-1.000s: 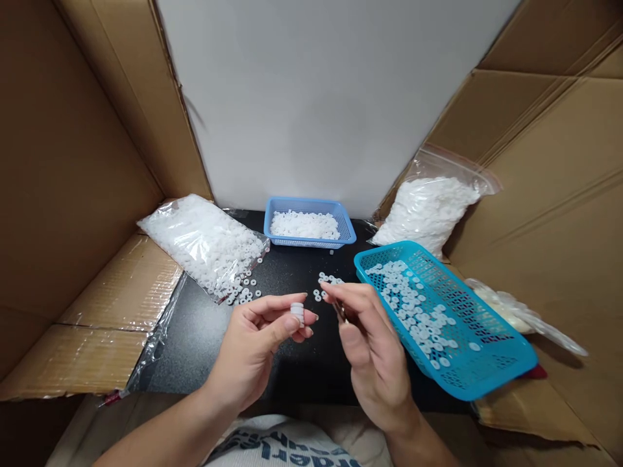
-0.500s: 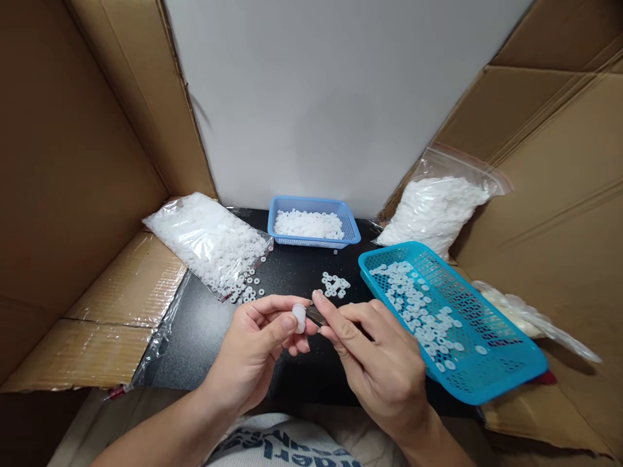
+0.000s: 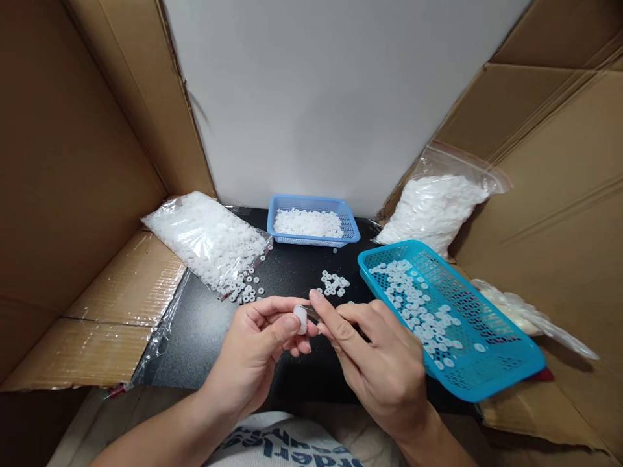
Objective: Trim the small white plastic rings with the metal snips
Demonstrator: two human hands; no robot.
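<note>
A tall white panel (image 3: 341,97) stands at the far side, with cardboard walls (image 3: 63,162) to left and right. Before me is the black tabletop (image 3: 292,279). The turquoise basket (image 3: 506,379) sits on my right, white rings scattered over its floor. On the left lies a clear bag (image 3: 195,233) full of white rings, some spilled at its near end; at the far right leans a zip bag (image 3: 433,207) of white pieces. The blue basket (image 3: 314,240), far and central, holds a white heap.

My right hand (image 3: 379,363) is closed round a slim metal tool (image 3: 311,313), mostly hidden, its end right at my left fingertips. A loose ring cluster (image 3: 334,283) lies just beyond my hands. Smallest is the white cylinder (image 3: 301,319), pinched between thumb and fingers of my left hand (image 3: 257,340), near and central.
</note>
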